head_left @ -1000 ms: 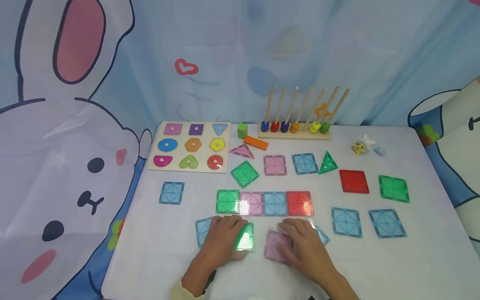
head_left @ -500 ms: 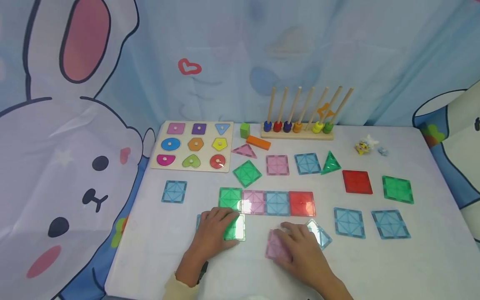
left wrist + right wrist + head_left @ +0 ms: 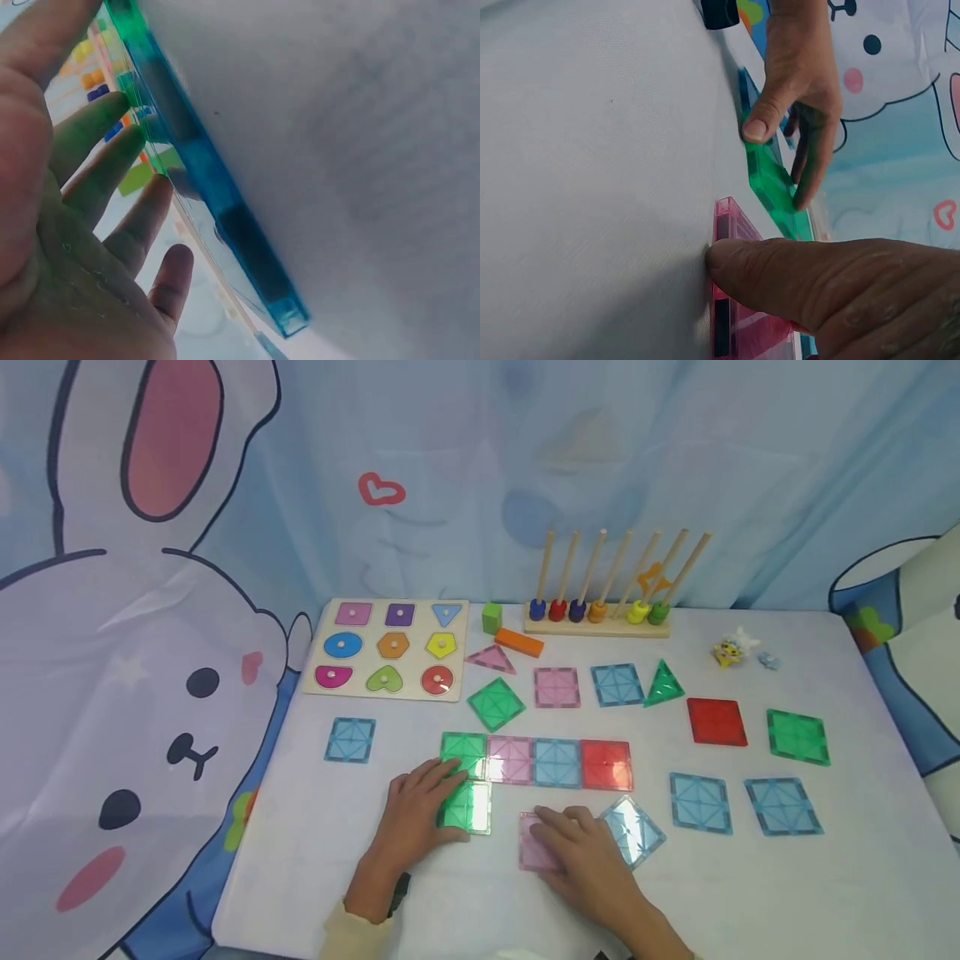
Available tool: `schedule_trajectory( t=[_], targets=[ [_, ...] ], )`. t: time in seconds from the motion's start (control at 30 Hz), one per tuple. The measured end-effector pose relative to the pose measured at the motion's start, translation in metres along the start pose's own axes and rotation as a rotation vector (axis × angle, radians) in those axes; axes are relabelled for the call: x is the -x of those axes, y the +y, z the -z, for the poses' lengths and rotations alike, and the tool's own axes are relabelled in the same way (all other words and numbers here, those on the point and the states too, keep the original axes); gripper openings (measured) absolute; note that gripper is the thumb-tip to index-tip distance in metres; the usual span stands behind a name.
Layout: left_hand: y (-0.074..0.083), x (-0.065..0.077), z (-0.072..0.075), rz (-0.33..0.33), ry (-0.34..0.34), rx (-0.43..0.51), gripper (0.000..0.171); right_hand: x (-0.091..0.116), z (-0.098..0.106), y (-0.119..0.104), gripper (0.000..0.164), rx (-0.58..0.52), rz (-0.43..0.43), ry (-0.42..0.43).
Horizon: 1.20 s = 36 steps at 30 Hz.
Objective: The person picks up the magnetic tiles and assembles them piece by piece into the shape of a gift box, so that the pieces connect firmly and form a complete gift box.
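Note:
My left hand (image 3: 412,810) rests over a green square magnetic tile (image 3: 476,807), fingers fairly straight. In the right wrist view its thumb touches the tile edge. That tile sits just below the left end of a row of green, pink, blue and red tiles (image 3: 606,766). Beside it, the edge of a blue tile (image 3: 240,240) shows in the left wrist view; the hand covers it from above. My right hand (image 3: 592,864) grips a pink square tile (image 3: 534,843), the thumb against its near edge (image 3: 724,221). A tilted blue tile (image 3: 633,831) lies partly under that hand.
Loose tiles lie around, including a blue one (image 3: 350,740) at left, a red one (image 3: 716,722) and a green one (image 3: 797,737) at right. Along the back stand a shape puzzle board (image 3: 352,660), a peg stand (image 3: 592,627), blocks (image 3: 519,643) and small figures (image 3: 727,652).
My left hand has moved left and up with the green tile, which now meets the row. The right hand has turned the pink tile straighter and shifted it slightly left.

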<state>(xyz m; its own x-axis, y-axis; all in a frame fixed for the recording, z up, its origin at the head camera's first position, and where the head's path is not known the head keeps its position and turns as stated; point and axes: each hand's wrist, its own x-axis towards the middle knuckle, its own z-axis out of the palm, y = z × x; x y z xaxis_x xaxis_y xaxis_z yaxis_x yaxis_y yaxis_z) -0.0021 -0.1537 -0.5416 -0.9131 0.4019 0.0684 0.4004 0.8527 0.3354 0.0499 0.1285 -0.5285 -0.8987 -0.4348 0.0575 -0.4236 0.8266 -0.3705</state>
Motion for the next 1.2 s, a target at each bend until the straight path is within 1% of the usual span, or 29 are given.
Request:
schedule_trajectory(
  t=[0.17, 0.27, 0.37, 0.47, 0.63, 0.7, 0.8, 0.9, 0.93, 1.03, 1.13, 1.2],
  targets=[
    [0.000, -0.003, -0.002, -0.018, 0.011, 0.004, 0.085, -0.006, -0.002, -0.005, 0.055, 0.026, 0.010, -0.017],
    [-0.001, -0.002, -0.002, -0.005, -0.009, 0.009, 0.088, -0.009, -0.003, -0.007, 0.055, 0.030, 0.017, -0.014],
    [-0.003, 0.002, -0.001, 0.034, -0.045, 0.010, 0.094, -0.014, -0.004, -0.007, 0.053, 0.019, 0.066, 0.017],
    [-0.006, 0.009, 0.001, 0.087, -0.068, 0.018, 0.100, -0.021, -0.007, -0.008, 0.052, 0.035, 0.115, 0.046],
    [-0.016, 0.022, 0.008, 0.170, -0.078, 0.036, 0.102, -0.038, -0.015, -0.002, 0.051, 0.087, 0.148, 0.095],
    [-0.021, 0.026, 0.012, 0.185, -0.079, 0.047, 0.100, -0.045, -0.017, 0.001, 0.053, 0.095, 0.168, 0.118],
    [-0.026, 0.028, 0.014, 0.185, -0.075, 0.061, 0.093, -0.056, -0.019, 0.002, 0.065, 0.091, 0.204, 0.116],
    [-0.028, 0.028, 0.015, 0.170, -0.069, 0.061, 0.084, -0.063, -0.023, -0.001, 0.080, 0.113, 0.277, 0.068],
    [-0.028, 0.027, 0.015, 0.164, -0.062, 0.056, 0.082, -0.064, -0.025, -0.002, 0.082, 0.124, 0.306, 0.049],
    [-0.030, 0.026, 0.015, 0.142, -0.033, 0.038, 0.077, -0.068, -0.032, -0.006, 0.079, 0.186, 0.362, 0.007],
    [-0.034, 0.026, 0.016, 0.130, -0.017, 0.019, 0.075, -0.070, -0.038, -0.008, 0.071, 0.209, 0.362, 0.015],
    [-0.039, 0.029, 0.018, 0.147, -0.005, 0.009, 0.074, -0.071, -0.039, -0.009, 0.068, 0.217, 0.355, 0.029]
  ],
)
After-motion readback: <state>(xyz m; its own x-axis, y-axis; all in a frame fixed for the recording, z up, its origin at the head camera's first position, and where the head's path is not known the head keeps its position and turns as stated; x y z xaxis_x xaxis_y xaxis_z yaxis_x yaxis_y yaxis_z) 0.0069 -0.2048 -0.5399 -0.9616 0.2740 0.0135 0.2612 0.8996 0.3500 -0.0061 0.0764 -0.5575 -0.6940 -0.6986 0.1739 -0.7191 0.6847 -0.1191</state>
